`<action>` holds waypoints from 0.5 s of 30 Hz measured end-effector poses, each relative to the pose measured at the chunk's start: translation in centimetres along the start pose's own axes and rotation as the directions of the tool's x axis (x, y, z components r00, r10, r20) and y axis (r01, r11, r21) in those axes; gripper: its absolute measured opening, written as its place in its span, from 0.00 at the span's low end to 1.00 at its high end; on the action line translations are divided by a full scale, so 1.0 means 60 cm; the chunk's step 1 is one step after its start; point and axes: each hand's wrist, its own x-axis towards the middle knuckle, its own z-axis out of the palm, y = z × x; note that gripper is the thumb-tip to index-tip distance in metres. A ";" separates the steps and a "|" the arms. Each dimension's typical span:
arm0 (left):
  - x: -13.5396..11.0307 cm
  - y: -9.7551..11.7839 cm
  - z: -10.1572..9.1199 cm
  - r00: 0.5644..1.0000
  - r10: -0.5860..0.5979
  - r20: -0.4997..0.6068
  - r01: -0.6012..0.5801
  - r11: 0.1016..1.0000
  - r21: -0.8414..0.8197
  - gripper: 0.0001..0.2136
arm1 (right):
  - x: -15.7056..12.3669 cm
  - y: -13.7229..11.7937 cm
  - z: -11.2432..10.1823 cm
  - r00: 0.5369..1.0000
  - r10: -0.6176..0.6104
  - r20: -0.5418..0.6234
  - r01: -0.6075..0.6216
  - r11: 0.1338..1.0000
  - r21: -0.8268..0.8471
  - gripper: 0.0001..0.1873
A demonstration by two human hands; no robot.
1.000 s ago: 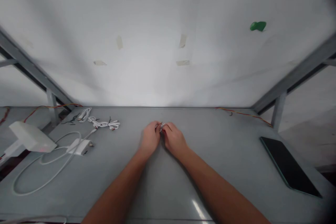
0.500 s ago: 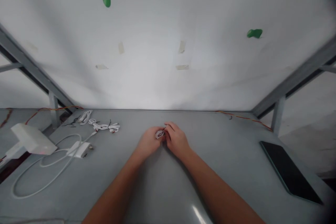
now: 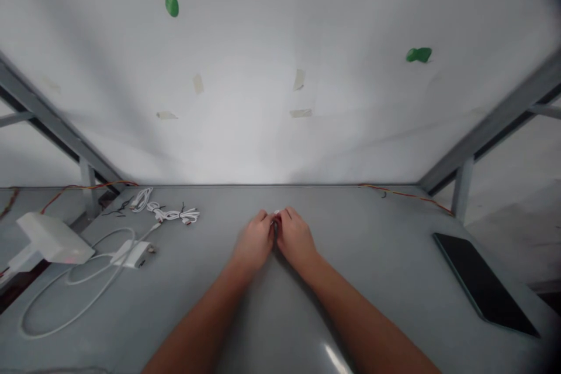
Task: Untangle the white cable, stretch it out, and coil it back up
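My left hand (image 3: 256, 238) and my right hand (image 3: 295, 236) meet over the middle of the grey table, fingers closed and fingertips touching. Between them is a small coiled white cable (image 3: 277, 212); only a sliver shows at the top, and the fingers hide the rest. To the left, near the wall, lie a bundled white cable (image 3: 175, 213) bound with dark ties and a second coiled white cable (image 3: 141, 200). Dark loose ties (image 3: 117, 210) rest beside them.
A white charger (image 3: 130, 253) with a long looped cord lies at left, near a white boxy device (image 3: 55, 238). A dark-screened tablet or phone (image 3: 484, 283) lies at right. Grey metal struts (image 3: 462, 190) flank the white wall (image 3: 245, 146). Thin orange wires (image 3: 403, 193) run along the back edge.
My left hand has turned and closed over the coiled cable, which showed as loops before and is now mostly hidden. The hands are closer together. The view has shifted slightly.
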 end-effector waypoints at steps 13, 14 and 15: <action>0.001 -0.030 0.028 0.925 0.323 -0.201 -0.342 0.937 -0.067 0.17 | 0.020 0.038 -0.054 0.660 0.030 0.751 -0.693 -0.364 0.623 0.03; 0.000 -0.028 0.029 0.925 0.315 -0.213 -0.335 0.940 -0.069 0.17 | 0.020 0.040 -0.059 0.653 -0.027 0.756 -0.700 -0.402 0.590 0.03; 0.001 -0.026 0.028 0.933 0.292 -0.213 -0.313 0.947 -0.074 0.16 | 0.019 0.040 -0.062 0.646 -0.057 0.762 -0.711 -0.408 0.572 0.03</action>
